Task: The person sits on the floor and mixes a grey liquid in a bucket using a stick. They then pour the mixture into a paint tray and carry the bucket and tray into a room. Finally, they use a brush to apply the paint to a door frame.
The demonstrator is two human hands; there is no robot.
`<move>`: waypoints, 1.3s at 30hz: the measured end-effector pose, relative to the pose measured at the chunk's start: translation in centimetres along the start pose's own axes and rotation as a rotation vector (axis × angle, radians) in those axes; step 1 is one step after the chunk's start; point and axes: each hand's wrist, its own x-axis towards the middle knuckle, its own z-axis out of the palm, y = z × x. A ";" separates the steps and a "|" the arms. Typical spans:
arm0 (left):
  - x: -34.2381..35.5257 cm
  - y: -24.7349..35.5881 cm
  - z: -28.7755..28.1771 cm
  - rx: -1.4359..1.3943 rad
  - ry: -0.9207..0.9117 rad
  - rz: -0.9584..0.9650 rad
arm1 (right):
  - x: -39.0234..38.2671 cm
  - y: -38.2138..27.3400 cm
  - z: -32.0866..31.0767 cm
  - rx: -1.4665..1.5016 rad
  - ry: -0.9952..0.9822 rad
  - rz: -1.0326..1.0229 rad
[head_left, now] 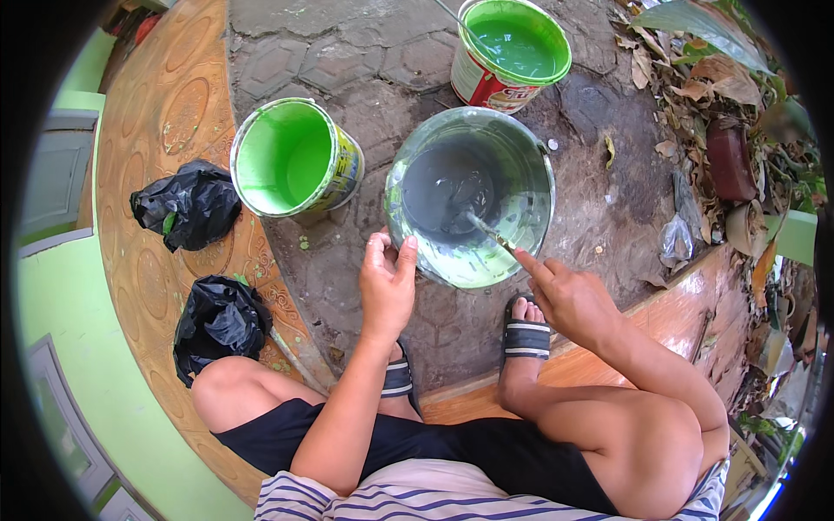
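In the head view, the wide bucket (473, 271) stands on the dark paving (347, 82), in front of the person, and I take it as the landmark. The left hand (389, 282) is at its near left edge, where the rim passes between thumb and fingers; the hand closes on this edge, but how firmly I cannot tell. The right hand (569, 295) is at the near right side of the wide bucket, its fingers clamped around the upper end of a thin stick (492, 233). The lower end of the stick dips into the grey liquid (434, 187) inside the wide bucket.

Behind the wide bucket, slightly to its right, is a red-and-white pail (488, 92) with green liquid; to its left is a green-lined tub (349, 169), and further left lie two black plastic bags (187, 204) (224, 321).

The step in hand looks like stirring. To do it well, I would keep the rim steady with the left hand, lead the stick slowly along the bottom and the wall, and not lift its end above the surface, because the pale inner wall already carries grey splashes.
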 end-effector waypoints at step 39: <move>0.1 0.7 0.9 -0.014 0.010 0.074 | 0.9 1.5 0.6 -0.020 0.124 -0.009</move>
